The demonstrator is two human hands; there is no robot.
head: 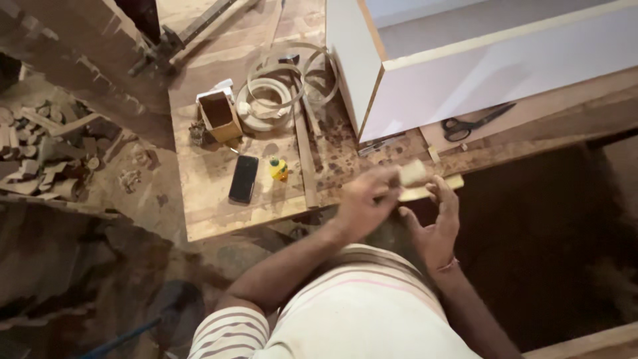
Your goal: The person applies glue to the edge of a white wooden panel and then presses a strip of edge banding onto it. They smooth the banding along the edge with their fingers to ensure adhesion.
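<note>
Striped cream-and-brown shirt (345, 312) fills the bottom of the head view, closest to me, with both forearms reaching up from it.

Left hand (362, 199): fingers curled, blurred, pinching a small pale wooden block (412, 173) at its near end. Grip looks closed on the block, though blur hides the fingertips.

Right hand (435, 223): just below and right of the block, palm turned toward it, fingers spread and loosely bent. I see nothing clasped in it; whether a fingertip touches the block I cannot tell.

Thin pale wood strip (432, 189) lies directly under the grip, at the edge of the worn plank workbench (212, 199).

Left of the grip: small yellow bottle with green cap (278, 169), then a black phone (243, 179) lying flat. Long narrow wooden batten (306, 159) runs between bottle and grip.

Beyond the grip: white laminated cabinet box (465, 60), with black-handled scissors (475, 123) just beside its base. Far left of that, coiled rolls of pale edge banding (272, 96) and an open brown cardboard box (219, 114).
</note>
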